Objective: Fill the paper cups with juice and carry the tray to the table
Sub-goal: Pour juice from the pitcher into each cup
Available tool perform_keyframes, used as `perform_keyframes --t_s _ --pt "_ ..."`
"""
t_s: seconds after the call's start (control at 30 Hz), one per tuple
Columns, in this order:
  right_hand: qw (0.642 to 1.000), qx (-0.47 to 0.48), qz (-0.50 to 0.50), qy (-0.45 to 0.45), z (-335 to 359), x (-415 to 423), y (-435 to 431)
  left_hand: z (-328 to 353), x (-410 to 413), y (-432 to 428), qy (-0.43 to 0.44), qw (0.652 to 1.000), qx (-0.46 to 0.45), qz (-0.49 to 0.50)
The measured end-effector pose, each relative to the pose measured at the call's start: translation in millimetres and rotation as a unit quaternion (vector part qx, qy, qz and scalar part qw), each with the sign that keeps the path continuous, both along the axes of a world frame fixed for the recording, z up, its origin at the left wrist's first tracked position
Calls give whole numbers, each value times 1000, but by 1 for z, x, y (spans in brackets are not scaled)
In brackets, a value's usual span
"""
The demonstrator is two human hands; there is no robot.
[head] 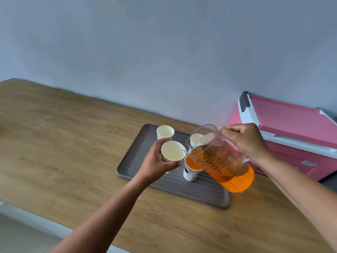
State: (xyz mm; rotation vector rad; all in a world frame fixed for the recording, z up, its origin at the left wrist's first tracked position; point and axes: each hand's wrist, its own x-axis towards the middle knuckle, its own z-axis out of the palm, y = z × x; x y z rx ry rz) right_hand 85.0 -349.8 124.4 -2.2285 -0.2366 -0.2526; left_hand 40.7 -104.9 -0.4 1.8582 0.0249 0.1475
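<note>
Wooden counter against grey wall bears ribbed tray.

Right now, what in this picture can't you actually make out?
- Far-right cup, head view: the tilted pitcher covers most of it, so contents unknown.
- Printed pattern on the juice-filled cup: too small.
- Pitcher handle: hidden inside the right hand.
- Pink box: cut off by the right edge.

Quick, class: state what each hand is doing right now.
Left hand: closed around an empty paper cup.
Right hand: closed on the tilted juice pitcher.
</note>
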Motion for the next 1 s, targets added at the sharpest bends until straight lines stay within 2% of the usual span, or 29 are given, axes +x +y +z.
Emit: perform_keyframes --t_s 0.57,1.0 --pt "994 -111 16 -12 -3 3 3 -8 -8 -3 4 1000 3 0" --pt "991 -130 36 -13 -3 7 2 -11 -9 -2 -3 1000 9 5"
